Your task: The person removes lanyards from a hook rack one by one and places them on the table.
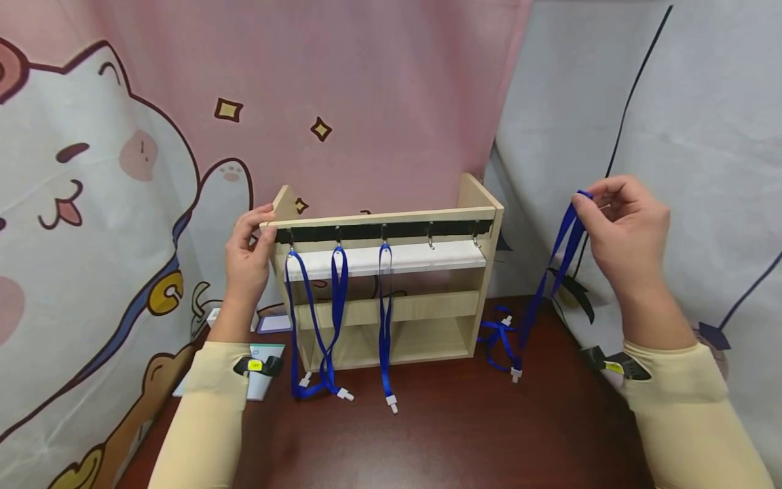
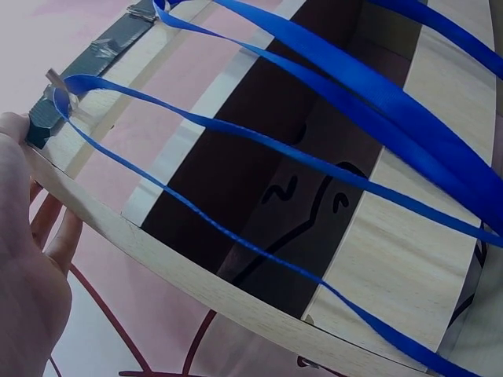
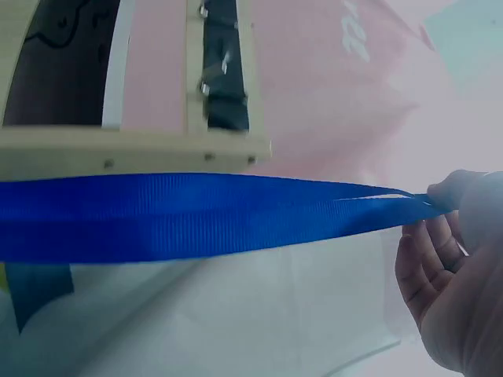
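Observation:
My left hand (image 1: 247,255) grips the upper left corner of a wooden shelf (image 1: 436,307), fingers behind the side panel and thumb at the front. Raised to the right of the shelf, my right hand (image 1: 632,231) pinches the top of a blue lanyard (image 3: 196,216) between thumb and fingertips. Its doubled strap slants down toward the table. Along the shelf's top runs a black strip (image 1: 360,231) with several metal hooks. Blue lanyards hang from the three left hooks, including a middle one (image 1: 385,326), their white clips low at the front. Further right, a hook (image 1: 431,238) shows bare metal.
More blue lanyard strap (image 1: 502,333) with white clips lies on the dark table (image 1: 427,421) right of the shelf. Papers (image 1: 264,380) lie at the left, partly behind my left forearm. Printed cloth (image 1: 391,102) hangs behind and at both sides.

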`<state>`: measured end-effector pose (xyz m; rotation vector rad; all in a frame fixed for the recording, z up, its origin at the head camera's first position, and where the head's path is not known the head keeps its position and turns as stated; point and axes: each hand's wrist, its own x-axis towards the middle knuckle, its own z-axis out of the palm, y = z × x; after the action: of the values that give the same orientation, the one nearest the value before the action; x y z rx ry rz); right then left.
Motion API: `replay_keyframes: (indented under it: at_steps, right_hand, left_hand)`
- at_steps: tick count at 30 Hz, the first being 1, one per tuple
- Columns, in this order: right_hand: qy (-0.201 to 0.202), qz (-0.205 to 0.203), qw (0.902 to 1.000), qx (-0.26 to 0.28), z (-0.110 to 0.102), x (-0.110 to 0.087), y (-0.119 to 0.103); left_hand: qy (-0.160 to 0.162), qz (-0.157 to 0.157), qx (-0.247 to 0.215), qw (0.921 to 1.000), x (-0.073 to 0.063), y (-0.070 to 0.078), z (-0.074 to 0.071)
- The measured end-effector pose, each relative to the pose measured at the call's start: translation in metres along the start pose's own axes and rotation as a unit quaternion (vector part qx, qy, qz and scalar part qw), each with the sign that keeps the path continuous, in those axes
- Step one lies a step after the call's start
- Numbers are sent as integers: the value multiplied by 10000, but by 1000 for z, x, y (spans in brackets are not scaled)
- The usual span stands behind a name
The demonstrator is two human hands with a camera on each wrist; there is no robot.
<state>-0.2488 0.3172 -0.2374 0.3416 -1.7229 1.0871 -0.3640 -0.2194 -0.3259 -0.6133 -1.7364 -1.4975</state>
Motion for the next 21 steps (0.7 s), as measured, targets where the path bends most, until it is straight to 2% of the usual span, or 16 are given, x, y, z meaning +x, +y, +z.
replay_keyframes:
  at_steps: [5, 13, 21]
  right_hand:
    - [207, 289, 9978, -556, -12, 4, 23]
    - [484, 90, 9921, -1156, -21, 4, 35]
    - [558, 22, 9888, -1383, -26, 4, 42]
  left_hand:
    - [25, 7, -4, 10000, 0, 0, 2]
    - [56, -42, 23, 10000, 0, 4, 1]
    - [44, -62, 9, 10000, -1, 4, 1]
